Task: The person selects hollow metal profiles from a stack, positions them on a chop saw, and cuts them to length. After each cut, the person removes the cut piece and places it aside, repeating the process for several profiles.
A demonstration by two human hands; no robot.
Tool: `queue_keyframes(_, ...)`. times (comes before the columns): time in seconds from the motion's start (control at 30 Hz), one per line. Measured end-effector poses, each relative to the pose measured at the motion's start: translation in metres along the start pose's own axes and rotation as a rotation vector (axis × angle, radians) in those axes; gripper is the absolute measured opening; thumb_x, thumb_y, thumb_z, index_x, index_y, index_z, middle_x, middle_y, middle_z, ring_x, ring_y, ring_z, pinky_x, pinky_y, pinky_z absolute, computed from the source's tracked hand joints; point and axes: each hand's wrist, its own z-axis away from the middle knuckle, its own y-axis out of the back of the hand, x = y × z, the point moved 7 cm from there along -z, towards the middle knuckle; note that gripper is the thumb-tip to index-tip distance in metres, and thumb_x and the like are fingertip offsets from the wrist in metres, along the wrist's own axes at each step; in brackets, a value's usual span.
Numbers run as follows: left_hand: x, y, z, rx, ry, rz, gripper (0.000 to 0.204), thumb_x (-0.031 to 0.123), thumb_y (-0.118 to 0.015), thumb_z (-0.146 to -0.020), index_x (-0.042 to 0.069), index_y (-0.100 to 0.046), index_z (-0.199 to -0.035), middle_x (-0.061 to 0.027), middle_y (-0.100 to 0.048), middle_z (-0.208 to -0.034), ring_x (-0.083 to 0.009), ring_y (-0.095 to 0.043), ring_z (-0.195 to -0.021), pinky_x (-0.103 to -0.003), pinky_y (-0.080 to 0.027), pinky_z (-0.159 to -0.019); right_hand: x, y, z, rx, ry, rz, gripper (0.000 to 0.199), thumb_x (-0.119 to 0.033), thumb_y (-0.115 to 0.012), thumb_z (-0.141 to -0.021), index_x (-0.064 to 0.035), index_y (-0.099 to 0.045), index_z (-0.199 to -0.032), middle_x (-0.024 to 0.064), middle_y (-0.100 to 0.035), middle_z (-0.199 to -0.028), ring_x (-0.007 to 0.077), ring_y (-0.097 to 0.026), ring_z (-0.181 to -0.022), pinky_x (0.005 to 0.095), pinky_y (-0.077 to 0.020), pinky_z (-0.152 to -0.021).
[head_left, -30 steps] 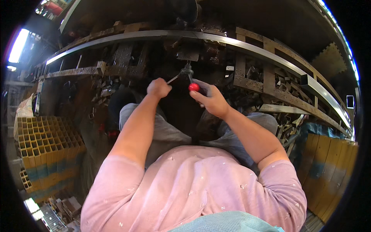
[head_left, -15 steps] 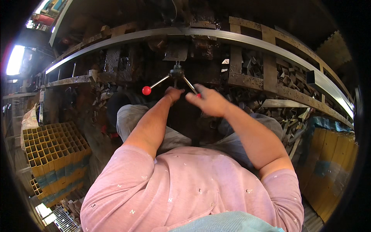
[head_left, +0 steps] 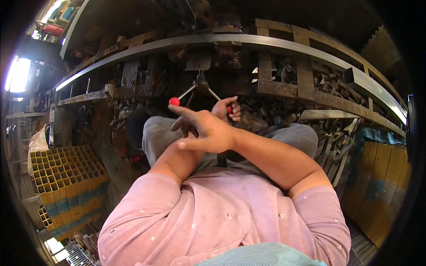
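In front of me is a spoked turning handle [head_left: 201, 83] with red ball knobs on its ends. My left hand [head_left: 222, 111] reaches to the right-hand spoke and has its fingers wrapped round the red knob [head_left: 229, 109] there. Above my left forearm, my right hand [head_left: 205, 128] crosses over with its fingers stretched out to the left, holding nothing. Its index fingertip is just below the left red knob [head_left: 174, 102]. Beyond the handle's hub, a long silver metal tube [head_left: 266, 41] lies across the dark machine. My right hand covers part of the left wrist.
Slatted, dirty metal frames [head_left: 328, 97] run along both sides under the tube, with many cut tube pieces [head_left: 333, 83] among them. Yellow square tubes [head_left: 66, 170] stand bundled at the left. A wrapped yellow stack [head_left: 377, 186] stands at the right. My knees flank the handle.
My left hand has moved from the middle spoke to the right knob. My right hand has left that knob and swung left over my left forearm. The handle looks slightly turned.
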Motion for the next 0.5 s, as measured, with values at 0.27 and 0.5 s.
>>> queue_keyframes(0.27, 0.009, -0.054, 0.100, 0.289, 0.102, -1.231, 0.040, 0.048, -0.079, -0.096, 0.008, -0.076, -0.103, -0.0065, -0.075, -0.091, -0.0193, -0.071, -0.078, -0.035, -0.056, -0.073, 0.005, 0.085, -0.003, 0.355, 0.013, 0.207, 0.030, -0.029, -0.075, -0.101, -0.0016, -0.077, -0.114, 0.0081, -0.076, -0.090, 0.0128, -0.068, -0.086, 0.0329, -0.0564, -0.079)
queue_keyframes(0.5, 0.108, -0.154, 0.248, -0.401, -0.231, -1.072, 0.065, 0.036, -0.088, -0.088, -0.012, -0.068, -0.128, -0.0223, -0.078, -0.114, -0.0246, -0.077, -0.089, -0.036, -0.063, -0.079, 0.021, 0.124, 0.012, 0.556, -0.267, -0.019, 0.036, -0.034, -0.059, -0.113, -0.0008, -0.073, -0.113, 0.0009, -0.071, -0.086, 0.0051, -0.057, -0.073, 0.0238, -0.0464, -0.065)
